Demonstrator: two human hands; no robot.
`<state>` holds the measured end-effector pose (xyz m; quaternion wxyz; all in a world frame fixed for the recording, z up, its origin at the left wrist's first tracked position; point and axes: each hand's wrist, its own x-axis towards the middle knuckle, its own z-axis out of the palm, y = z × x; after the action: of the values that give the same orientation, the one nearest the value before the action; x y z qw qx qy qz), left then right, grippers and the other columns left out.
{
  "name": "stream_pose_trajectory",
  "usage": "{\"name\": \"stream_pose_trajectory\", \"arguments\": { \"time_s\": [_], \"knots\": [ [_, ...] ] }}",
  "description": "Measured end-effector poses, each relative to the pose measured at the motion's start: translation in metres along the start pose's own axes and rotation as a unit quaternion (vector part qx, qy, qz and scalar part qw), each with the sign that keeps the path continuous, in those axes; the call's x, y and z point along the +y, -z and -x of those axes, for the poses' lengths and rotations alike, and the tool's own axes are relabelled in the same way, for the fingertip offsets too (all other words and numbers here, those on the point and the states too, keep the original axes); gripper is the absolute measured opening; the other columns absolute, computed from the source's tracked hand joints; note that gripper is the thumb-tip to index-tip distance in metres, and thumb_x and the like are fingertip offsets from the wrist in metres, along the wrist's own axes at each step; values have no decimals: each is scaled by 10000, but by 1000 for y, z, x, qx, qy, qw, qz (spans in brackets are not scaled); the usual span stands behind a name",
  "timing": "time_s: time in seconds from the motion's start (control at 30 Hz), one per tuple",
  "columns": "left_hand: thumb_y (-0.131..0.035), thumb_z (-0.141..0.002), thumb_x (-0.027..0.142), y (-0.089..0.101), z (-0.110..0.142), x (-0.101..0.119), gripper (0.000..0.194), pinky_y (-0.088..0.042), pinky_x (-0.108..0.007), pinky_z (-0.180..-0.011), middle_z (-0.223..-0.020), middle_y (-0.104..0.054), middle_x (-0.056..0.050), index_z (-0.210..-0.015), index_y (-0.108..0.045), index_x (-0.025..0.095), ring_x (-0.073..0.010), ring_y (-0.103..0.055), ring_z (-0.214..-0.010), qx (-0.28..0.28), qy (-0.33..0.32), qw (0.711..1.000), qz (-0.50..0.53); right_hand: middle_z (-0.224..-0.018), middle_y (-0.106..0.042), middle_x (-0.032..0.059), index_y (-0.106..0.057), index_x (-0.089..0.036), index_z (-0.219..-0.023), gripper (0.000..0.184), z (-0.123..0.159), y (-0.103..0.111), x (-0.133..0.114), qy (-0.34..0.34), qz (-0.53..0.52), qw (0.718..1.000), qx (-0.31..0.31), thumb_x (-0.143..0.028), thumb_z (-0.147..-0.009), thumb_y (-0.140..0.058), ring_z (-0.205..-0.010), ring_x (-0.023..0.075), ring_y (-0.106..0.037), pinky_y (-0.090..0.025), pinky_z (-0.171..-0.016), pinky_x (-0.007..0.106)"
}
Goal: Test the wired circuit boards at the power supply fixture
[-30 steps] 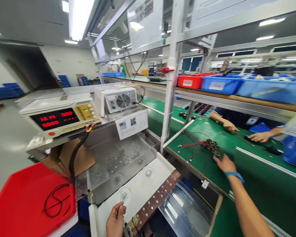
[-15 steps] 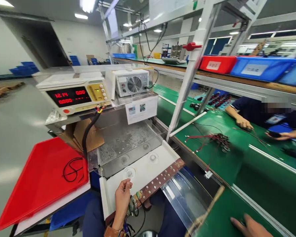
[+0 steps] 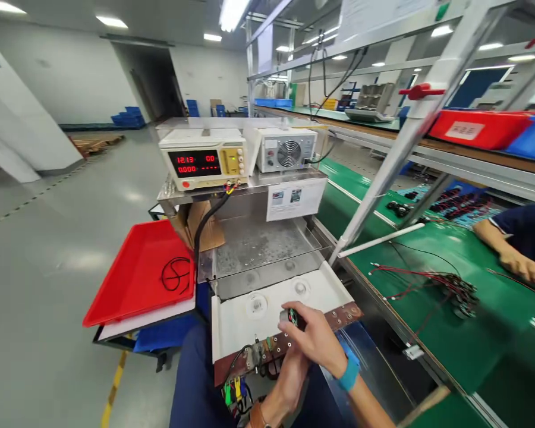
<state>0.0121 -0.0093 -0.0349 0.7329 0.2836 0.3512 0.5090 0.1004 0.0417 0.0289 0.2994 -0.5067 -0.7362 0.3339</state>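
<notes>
My right hand (image 3: 315,337), with a blue band at its wrist, is closed on a small round grey part (image 3: 289,317) showing a bit of green and red. It holds this part over the white tray (image 3: 236,330), near the brown terminal strip (image 3: 232,370) studded with metal contacts. Just below, my left hand (image 3: 289,378) lies against the underside of the right one; its fingers are mostly hidden behind it. Black leads with green and yellow clips (image 3: 235,389) hang at the strip's left end. Two clear round discs (image 3: 256,304) sit in the tray.
A power supply (image 3: 205,159) with red digits and a grey fan unit (image 3: 289,151) stand on the shelf ahead. To the left is a red tray (image 3: 138,267) with a black cable. Red-wired parts (image 3: 457,291) lie on the green bench, beside a co-worker's hand (image 3: 521,264).
My right hand has come from the green bench at the right to above the tray, carrying the small round part. My left hand has shifted right, beneath it. The view has turned left.
</notes>
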Motion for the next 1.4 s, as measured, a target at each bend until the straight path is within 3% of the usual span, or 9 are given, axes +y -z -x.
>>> {"name": "stream_pose_trajectory", "arguments": {
  "time_s": [0.13,0.27,0.4,0.63,0.9,1.03,1.13,1.27,1.4],
  "knots": [
    [-653,-775,680,15,13,5,522,-471,-376,-836,-661,-627,-33,-851,-671,164,-201,-621,-729,0,44,996,73,-1193,-703,79,-634,-231,-1218,359,-65,-40,29,24,84,996,-27,-422,-918,-589,-1094,245,-638,-451,-946,311],
    [-813,-637,623,46,22,0,532,-448,-310,-682,-562,-550,37,-855,-631,173,-161,-613,-616,56,102,991,64,-1055,-738,120,-625,-184,-1171,370,-107,-82,60,-87,224,967,-80,-443,-909,-587,-1010,275,-673,-450,-823,306],
    [-857,-577,587,70,32,-16,551,-438,-294,-618,-556,-585,30,-850,-616,173,-163,-628,-580,75,149,984,67,-1048,-732,198,-651,-123,-1126,498,-120,-119,69,-172,257,947,-86,-547,-867,-617,-1009,312,-683,-458,-764,316],
    [-906,-546,488,86,51,-28,507,-445,-282,-608,-563,-620,19,-813,-599,186,-192,-686,-616,27,208,974,89,-1123,-718,213,-707,-128,-1126,536,-124,-157,62,-202,252,941,-100,-574,-838,-636,-1058,344,-676,-487,-808,356],
    [-839,-653,577,105,64,-43,500,-414,-198,-555,-677,-716,-61,-810,-621,156,-124,-673,-602,-61,182,981,28,-1075,-715,220,-680,-121,-1123,446,-126,-148,76,-170,271,940,-121,-481,-966,-470,-1022,329,-677,-467,-825,371],
    [-754,-731,617,101,62,-17,483,-366,-187,-433,-696,-703,-34,-872,-565,196,-132,-657,-507,5,169,985,23,-1129,-696,138,-561,-160,-1270,356,-115,-134,99,-50,242,956,-157,-210,-931,-466,-1011,259,-662,-441,-830,319],
    [-731,-760,599,96,46,15,455,-366,-198,-407,-701,-665,-10,-885,-559,197,-113,-607,-470,61,104,992,-32,-1262,-618,104,-507,-205,-1323,482,-110,-136,109,33,224,957,-180,-220,-849,-590,-1071,238,-625,-435,-842,291],
    [-786,-664,612,95,16,49,516,-441,-226,-495,-736,-628,-1,-859,-598,173,-103,-580,-549,122,22,987,-101,-1207,-620,99,-596,-196,-1162,331,-113,-143,108,27,240,953,-181,-352,-874,-639,-1055,239,-626,-438,-848,297],
    [-763,-636,626,101,-5,60,526,-478,-269,-585,-699,-604,9,-871,-614,179,-129,-579,-597,158,0,972,-176,-1163,-650,111,-623,-178,-1086,312,-117,-145,105,4,254,951,-177,-412,-882,-653,-1035,246,-641,-444,-836,300]
  ]
}}
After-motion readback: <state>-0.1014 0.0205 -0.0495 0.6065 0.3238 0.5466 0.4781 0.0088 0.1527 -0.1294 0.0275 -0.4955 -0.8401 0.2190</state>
